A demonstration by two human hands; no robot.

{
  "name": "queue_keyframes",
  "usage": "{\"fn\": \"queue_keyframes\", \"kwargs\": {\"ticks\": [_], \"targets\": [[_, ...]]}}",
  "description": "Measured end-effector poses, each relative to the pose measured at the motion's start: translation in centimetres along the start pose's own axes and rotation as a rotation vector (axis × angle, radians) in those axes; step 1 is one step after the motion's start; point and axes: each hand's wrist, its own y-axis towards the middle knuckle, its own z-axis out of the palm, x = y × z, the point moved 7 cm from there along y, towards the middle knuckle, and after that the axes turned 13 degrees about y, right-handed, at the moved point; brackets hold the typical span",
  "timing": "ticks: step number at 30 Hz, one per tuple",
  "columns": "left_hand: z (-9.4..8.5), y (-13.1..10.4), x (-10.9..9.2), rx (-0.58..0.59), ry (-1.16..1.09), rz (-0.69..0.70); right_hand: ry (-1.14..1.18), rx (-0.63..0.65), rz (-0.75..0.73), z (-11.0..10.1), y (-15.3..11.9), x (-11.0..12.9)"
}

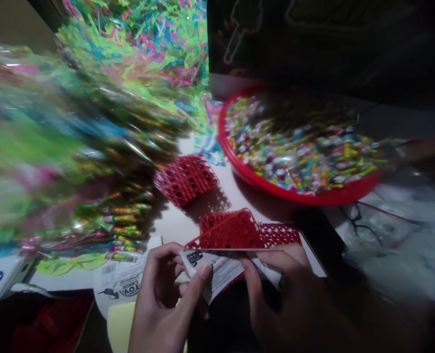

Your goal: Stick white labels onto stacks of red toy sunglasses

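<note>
My left hand (177,294) pinches the left side of a white printed label (223,269), its thumb lying over the print. On the label's right side, my right hand (272,284) grips it between thumb and fingers. The label looks folded, with dark print on the side facing me. Just behind its upper edge stands a red lattice plastic piece (228,228), partly hidden by the label; whether they are joined I cannot tell. Farther back on the white table (169,223) rests a red lattice basket (186,179).
A red basin (239,171) full of small colourful wrapped pieces stands at the right. Bagged bright plastic items (74,122) pile up at the left and are blurred. A white phone (4,274), a printed sheet (120,282) and clear plastic bags (394,240) lie around.
</note>
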Motion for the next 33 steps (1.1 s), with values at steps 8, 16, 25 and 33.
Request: {"fn": "queue_keyframes", "kwargs": {"ticks": [8, 16, 25, 33], "targets": [[0.0, 0.5, 0.2, 0.015, -0.042, -0.026, 0.047, 0.056, -0.031, -0.1, 0.2, 0.3], [-1.0, 1.6, 1.3, -0.015, -0.153, -0.016, 0.057, -0.092, 0.049, -1.3, -0.6, -1.1], [-2.2, 0.0, 0.4, -0.144, -0.117, 0.115, 0.004, 0.029, 0.205, -1.1, -0.4, -1.7], [-2.2, -0.4, 0.2, -0.185, -0.043, 0.162, 0.146, -0.019, 0.144, -1.4, -1.1, 0.5]]}}
